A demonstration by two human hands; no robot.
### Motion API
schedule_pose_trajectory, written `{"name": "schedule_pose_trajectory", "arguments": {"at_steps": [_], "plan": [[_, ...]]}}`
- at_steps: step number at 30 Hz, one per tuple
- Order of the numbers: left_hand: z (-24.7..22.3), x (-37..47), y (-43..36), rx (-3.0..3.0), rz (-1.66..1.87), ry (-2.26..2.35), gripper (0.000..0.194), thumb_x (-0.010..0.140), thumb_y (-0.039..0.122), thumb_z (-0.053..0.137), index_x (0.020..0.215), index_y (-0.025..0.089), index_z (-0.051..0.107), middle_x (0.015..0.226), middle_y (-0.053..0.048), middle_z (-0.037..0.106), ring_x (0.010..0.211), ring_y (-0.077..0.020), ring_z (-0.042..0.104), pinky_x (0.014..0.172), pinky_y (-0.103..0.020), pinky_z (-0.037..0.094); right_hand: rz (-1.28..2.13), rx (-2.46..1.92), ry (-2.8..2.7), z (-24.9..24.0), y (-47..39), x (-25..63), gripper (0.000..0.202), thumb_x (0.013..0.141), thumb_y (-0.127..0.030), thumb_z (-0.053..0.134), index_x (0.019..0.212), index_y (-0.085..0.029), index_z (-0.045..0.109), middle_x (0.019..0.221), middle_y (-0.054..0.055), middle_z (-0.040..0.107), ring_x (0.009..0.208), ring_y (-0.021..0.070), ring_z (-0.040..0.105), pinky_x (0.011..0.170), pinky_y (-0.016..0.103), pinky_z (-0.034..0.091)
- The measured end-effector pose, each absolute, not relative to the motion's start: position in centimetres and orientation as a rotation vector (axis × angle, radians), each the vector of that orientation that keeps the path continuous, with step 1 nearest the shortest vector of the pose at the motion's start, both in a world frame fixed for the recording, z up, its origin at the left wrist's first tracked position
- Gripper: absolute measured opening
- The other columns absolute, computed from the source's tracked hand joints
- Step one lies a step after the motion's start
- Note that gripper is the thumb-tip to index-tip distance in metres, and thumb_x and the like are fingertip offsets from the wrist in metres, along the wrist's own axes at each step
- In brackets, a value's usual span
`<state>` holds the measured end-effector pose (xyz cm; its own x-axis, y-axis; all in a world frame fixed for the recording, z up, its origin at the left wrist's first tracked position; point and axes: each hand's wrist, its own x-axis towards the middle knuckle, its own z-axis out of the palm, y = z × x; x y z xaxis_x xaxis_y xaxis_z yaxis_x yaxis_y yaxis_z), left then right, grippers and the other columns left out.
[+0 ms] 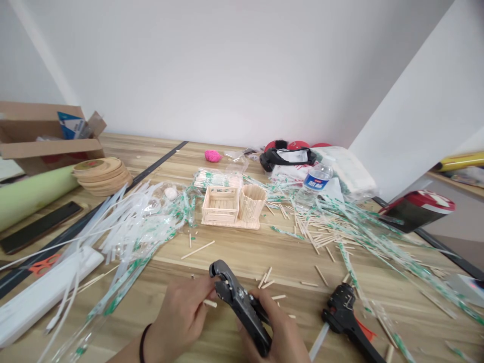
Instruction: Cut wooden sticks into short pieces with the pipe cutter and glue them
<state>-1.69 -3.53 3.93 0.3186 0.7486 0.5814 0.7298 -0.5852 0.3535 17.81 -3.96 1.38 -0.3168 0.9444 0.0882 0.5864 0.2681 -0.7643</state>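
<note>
My right hand (282, 327) is wrapped round the handles of a black PVC pipe cutter (242, 302), its jaws pointing up and to the left. Close against those jaws, my left hand (185, 315) has its fingers pinched on a short wooden stick (210, 303); one end pokes out below the fingertips. Whether the stick also lies between the blades is hidden. Several cut stick pieces (267, 276) lie just beyond the cutter. Farther back stands a small stick-built holder: an open box (221, 204) and a round cup (252, 202) on one stick base (230, 225).
A black glue gun (344, 312) lies at right, near scattered sticks (321, 232) and green-white wrappers (393, 252). A water bottle (317, 181) stands behind. Left are glue sticks (124, 222), orange scissors (44, 264), a white power strip (49, 297), a phone (41, 227) and a cardboard box (49, 148).
</note>
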Motion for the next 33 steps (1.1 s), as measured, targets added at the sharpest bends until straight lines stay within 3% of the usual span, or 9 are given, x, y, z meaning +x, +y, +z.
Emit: {"name": "schedule_pose_trajectory", "arguments": {"at_steps": [9,18,25,33], "plan": [[2.96,-1.97,-3.73,2.438,1.082,1.399,0.029,0.079,0.007,0.035,0.092,0.024,0.054,0.072,-0.001,0.07,0.061,-0.0181,0.066,0.056,-0.025,0.046,0.863,-1.376,-2.006,1.49,-4.01,17.75,0.03,0.067,-0.016,0.052,0.097,-0.02,0.057,0.075,0.001,0.066,0.066,0.0161,0.061,0.061,0.022,0.048],[3.18,-1.95,-3.62,2.441,1.056,1.393,0.027,0.077,0.005,0.034,0.082,0.024,0.052,0.065,0.001,0.067,0.057,-0.0176,0.063,0.054,-0.025,0.043,0.849,-1.39,-2.064,1.82,-4.09,17.97,0.032,0.068,-0.016,0.051,0.099,-0.021,0.058,0.076,0.001,0.067,0.067,0.0165,0.063,0.061,0.022,0.048],[3.42,-1.85,-3.42,2.577,1.133,1.432,0.026,0.07,0.003,0.035,0.074,0.023,0.05,0.056,0.001,0.063,0.048,-0.0169,0.06,0.048,-0.025,0.039,0.682,-1.472,-2.156,1.55,-4.27,18.07,0.029,0.067,-0.018,0.053,0.095,-0.023,0.057,0.078,0.003,0.069,0.07,0.0201,0.065,0.056,0.023,0.047],[3.49,-1.06,-3.6,2.6,1.35,1.465,0.024,0.069,0.003,0.037,0.067,0.024,0.048,0.047,0.002,0.06,0.038,-0.0147,0.055,0.042,-0.023,0.036,0.42,-1.505,-2.212,1.51,-4.46,18.11,0.02,0.061,-0.019,0.055,0.08,-0.024,0.053,0.065,0.0,0.066,0.056,0.0179,0.062,0.05,0.022,0.042]]}}
